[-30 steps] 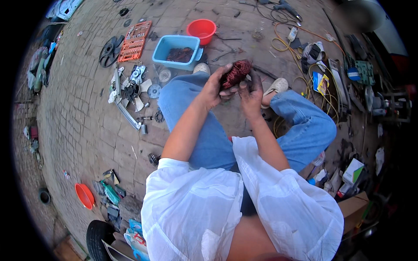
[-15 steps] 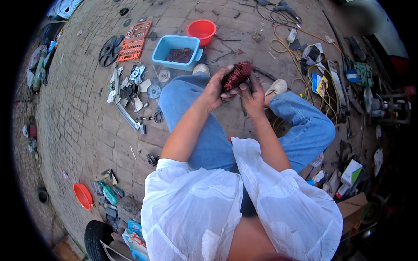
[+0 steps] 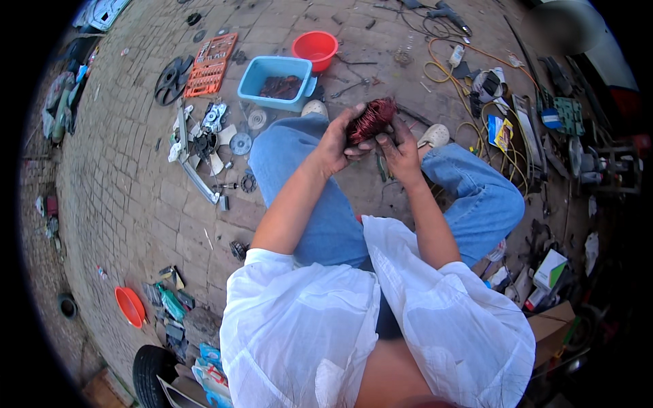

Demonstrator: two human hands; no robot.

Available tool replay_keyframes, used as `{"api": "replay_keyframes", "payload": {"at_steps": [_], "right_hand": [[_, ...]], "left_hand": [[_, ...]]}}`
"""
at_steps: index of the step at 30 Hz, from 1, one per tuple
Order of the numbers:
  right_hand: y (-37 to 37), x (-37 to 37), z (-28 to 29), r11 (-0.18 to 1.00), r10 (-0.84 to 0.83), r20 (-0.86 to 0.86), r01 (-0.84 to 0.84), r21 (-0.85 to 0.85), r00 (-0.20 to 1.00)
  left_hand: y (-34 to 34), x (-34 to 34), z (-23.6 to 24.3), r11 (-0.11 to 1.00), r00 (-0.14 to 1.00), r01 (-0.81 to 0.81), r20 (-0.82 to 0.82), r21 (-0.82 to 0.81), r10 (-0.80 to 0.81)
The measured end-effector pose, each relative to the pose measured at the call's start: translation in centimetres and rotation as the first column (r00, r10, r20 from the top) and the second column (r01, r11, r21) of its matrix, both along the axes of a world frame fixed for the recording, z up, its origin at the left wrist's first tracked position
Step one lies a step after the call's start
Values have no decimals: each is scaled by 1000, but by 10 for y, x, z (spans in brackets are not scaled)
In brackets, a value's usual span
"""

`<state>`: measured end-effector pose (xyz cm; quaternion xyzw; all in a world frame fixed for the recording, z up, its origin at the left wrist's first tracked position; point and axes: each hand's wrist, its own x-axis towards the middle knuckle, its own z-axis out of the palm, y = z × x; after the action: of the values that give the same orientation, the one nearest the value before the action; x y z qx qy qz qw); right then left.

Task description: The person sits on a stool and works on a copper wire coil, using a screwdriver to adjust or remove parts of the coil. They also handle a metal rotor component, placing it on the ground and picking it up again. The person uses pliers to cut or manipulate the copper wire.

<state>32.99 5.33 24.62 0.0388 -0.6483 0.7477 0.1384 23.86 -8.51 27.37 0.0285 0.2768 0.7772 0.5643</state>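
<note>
A dark red bundle of copper winding wire [image 3: 373, 121], looking like a motor coil, is held between my two hands in front of my legs. My left hand [image 3: 338, 139] wraps its left side and underside, fingers curled around it. At the coil's lower right, my right hand [image 3: 400, 148] grips with thumb and fingers. Its underside is hidden by my palms. Beyond the left knee stands a light blue tub [image 3: 257, 62] with brown metal scraps inside, and a red basin [image 3: 315, 47] sits just behind it.
Dismantled motor parts [image 3: 206, 141] lie on the paving at left, below an orange socket set case [image 3: 211, 64]. Yellow and orange cables [image 3: 435, 68] snake across the right side. An orange basin [image 3: 130, 307] and a tyre [image 3: 151, 377] are at lower left, a cardboard box [image 3: 549, 324] at lower right.
My right hand has shifted slightly to the right and down along the coil, its forearm moving outward. The left hand stays nearly in place, still holding the coil.
</note>
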Motion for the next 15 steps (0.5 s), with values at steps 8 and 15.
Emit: {"api": "replay_keyframes", "payload": {"at_steps": [8, 15], "right_hand": [[-5, 4, 12, 995, -98, 53, 98, 11, 994], [0, 7, -10, 974, -7, 101, 30, -223, 995]], "left_hand": [[7, 2, -3, 998, 992, -28, -126, -55, 21], [7, 3, -5, 998, 984, -27, -179, -48, 18]]}}
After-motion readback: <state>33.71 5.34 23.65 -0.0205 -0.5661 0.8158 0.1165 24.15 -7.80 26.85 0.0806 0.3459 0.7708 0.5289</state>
